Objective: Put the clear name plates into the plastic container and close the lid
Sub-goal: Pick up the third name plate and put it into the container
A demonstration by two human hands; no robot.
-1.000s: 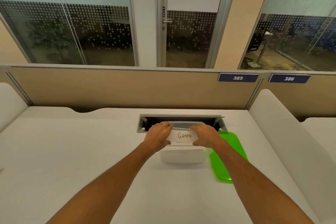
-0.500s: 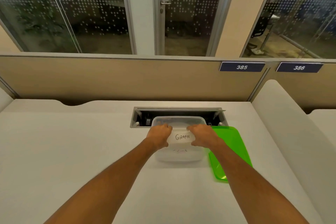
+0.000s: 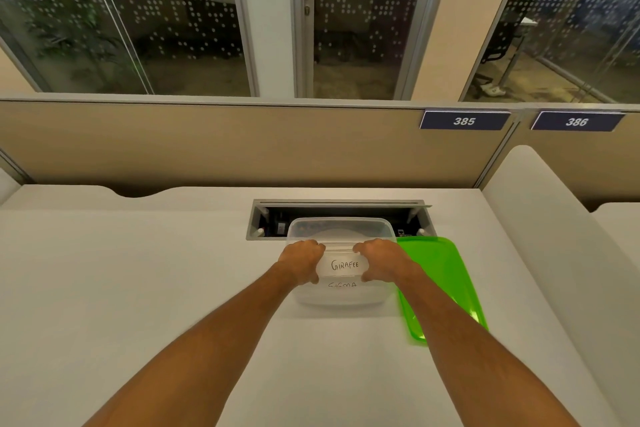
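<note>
Now your view has dipped and pulled in over the last second, and the plate [image 3: 344, 265] marked GIRAFEE, which you held higher over the container [image 3: 341, 295] a second ago, sits lower, its bottom edge about level with the near rim. A second plate [image 3: 342, 285], lettered SIGMA, shows faintly through the near wall, which it did not a second ago. I'd judge one plate is already in and this one is going in on top.

Your left hand [image 3: 302, 262] is curled on the plate's left end and your right hand [image 3: 380, 260] on its right end, fingers folded over the top edge, thumbs below. Both have hold of it; neither is free.

The container stands on the desk [image 3: 138, 288], its far end overhanging the open cable tray [image 3: 341, 210] cut into the top. That slot is the edge to mind: push the container away from you and it could tip in. The lid [image 3: 440, 281], green, lies flat just right of the container, touching or nearly touching its wall, partly under your right forearm. The lid is not yet on.

Room is generous to the left and toward you, where the desk is bare. To the right a padded divider [image 3: 540, 236] rises close beyond the lid, so lift the lid up and left.
</note>
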